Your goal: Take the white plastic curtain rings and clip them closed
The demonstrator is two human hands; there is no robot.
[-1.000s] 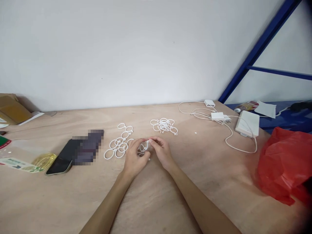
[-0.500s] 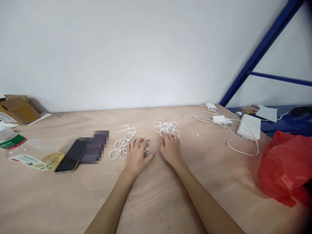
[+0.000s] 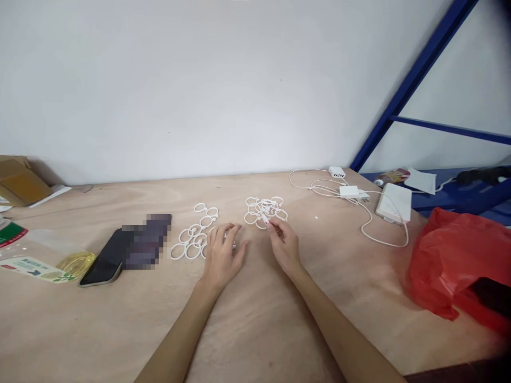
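My left hand [image 3: 223,249] rests with fingers spread over the right side of a loose group of white plastic rings [image 3: 194,251], covering some of them. They look like curtain rings, with small eyelets on their rims. To the right, my right hand [image 3: 284,243] is closed in a pinch between thumb and fingertips. A white ring [image 3: 264,217], seen nearly edge-on, sticks out of that pinch. Just beyond my right fingertips lies a tangled pile of similar white rings [image 3: 275,201].
On the left are a phone [image 3: 104,259], a blurred dark item [image 3: 149,242], a clear bottle [image 3: 35,266] and a cardboard box [image 3: 22,181]. White cables with a charger [image 3: 349,192], a white box [image 3: 394,203] and a red plastic bag [image 3: 447,260] lie right. A white wall stands behind.
My right hand has drawn back slightly from the pile, with a white ring now showing in its pinch. My left hand stays over its group. The whole view has shifted a little.
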